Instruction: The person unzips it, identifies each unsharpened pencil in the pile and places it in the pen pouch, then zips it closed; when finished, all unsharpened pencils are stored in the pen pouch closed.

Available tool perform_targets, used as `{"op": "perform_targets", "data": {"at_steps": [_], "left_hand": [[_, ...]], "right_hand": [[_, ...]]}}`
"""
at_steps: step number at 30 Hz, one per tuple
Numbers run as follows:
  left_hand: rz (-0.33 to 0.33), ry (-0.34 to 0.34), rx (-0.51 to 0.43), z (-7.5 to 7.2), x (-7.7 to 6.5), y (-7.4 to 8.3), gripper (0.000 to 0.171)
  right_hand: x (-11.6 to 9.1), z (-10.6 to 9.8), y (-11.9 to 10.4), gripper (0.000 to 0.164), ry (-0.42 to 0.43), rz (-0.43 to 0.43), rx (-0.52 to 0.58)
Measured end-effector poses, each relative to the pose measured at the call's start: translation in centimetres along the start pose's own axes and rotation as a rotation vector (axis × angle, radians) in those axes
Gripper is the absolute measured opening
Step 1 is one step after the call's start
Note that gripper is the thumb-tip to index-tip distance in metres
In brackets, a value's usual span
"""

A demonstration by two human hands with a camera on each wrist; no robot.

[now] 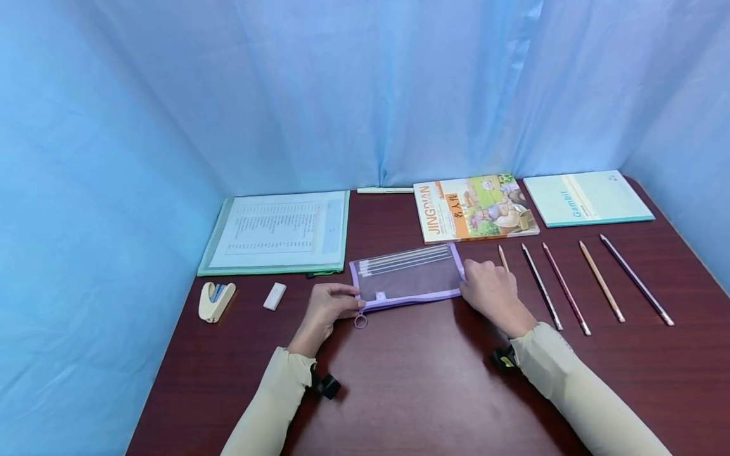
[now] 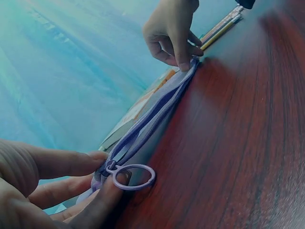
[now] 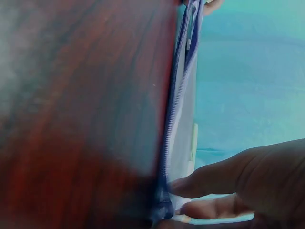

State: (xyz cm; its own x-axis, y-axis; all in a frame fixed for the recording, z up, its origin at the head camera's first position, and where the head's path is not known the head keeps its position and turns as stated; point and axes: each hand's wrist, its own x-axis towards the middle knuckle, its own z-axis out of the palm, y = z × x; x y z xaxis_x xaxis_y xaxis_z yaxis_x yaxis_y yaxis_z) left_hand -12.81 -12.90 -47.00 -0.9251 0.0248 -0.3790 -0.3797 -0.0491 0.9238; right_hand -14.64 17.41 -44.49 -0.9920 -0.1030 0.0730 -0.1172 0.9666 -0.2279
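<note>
A clear pencil pouch [image 1: 410, 271] with purple edging lies between my two hands, several pale slim sticks showing inside along its far side. My left hand [image 1: 332, 303] pinches its near left corner, beside the zipper's purple pull ring [image 2: 134, 177]. At the other end my right hand [image 1: 489, 288] grips the right edge between thumb and fingers. Along the near edge the zipper [image 3: 177, 107] is parted, its two toothed strips standing apart in both wrist views. A pencil [image 1: 502, 256] lies partly hidden behind the right hand.
Several pencils [image 1: 566, 288] lie in a row on the right. Behind them are a notebook [image 1: 590, 199] and an illustrated book [image 1: 476, 209]. A zip document folder [image 1: 276, 231], a white eraser [image 1: 275, 296] and a cream stapler [image 1: 216, 302] sit on the left.
</note>
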Motion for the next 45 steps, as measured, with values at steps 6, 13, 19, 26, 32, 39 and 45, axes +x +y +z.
{"op": "perform_targets", "data": {"at_steps": [6, 13, 19, 26, 32, 39, 45], "left_hand": [[0.007, 0.010, -0.010, 0.2, 0.3, 0.0, 0.034], [0.015, 0.022, -0.019, 0.4, 0.3, 0.1, 0.034], [0.015, 0.035, -0.002, 0.7, 0.4, 0.1, 0.034], [0.025, 0.019, -0.029, 0.6, 0.2, 0.1, 0.032], [0.024, 0.018, -0.035, 0.3, 0.4, 0.0, 0.033], [0.017, 0.002, -0.027, 0.2, 0.4, -0.3, 0.032], [0.011, 0.015, -0.036, 0.0, 0.2, -0.2, 0.034]], "right_hand": [[-1.3, -0.7, -3.0, 0.010, 0.128, -0.066, 0.013], [-3.6, 1.4, -9.6, 0.019, -0.188, -0.343, 0.429], [-3.8, 4.1, -12.1, 0.033, -0.339, -0.410, 0.556], [-4.0, 5.0, -13.5, 0.009, -0.168, -0.286, 0.495], [-3.7, 5.2, -13.4, 0.010, 0.096, -0.293, 0.406], [-2.9, 5.3, -12.2, 0.007, 0.118, -0.273, 0.498], [-2.6, 5.1, -10.8, 0.004, 0.092, -0.181, 0.523]]}}
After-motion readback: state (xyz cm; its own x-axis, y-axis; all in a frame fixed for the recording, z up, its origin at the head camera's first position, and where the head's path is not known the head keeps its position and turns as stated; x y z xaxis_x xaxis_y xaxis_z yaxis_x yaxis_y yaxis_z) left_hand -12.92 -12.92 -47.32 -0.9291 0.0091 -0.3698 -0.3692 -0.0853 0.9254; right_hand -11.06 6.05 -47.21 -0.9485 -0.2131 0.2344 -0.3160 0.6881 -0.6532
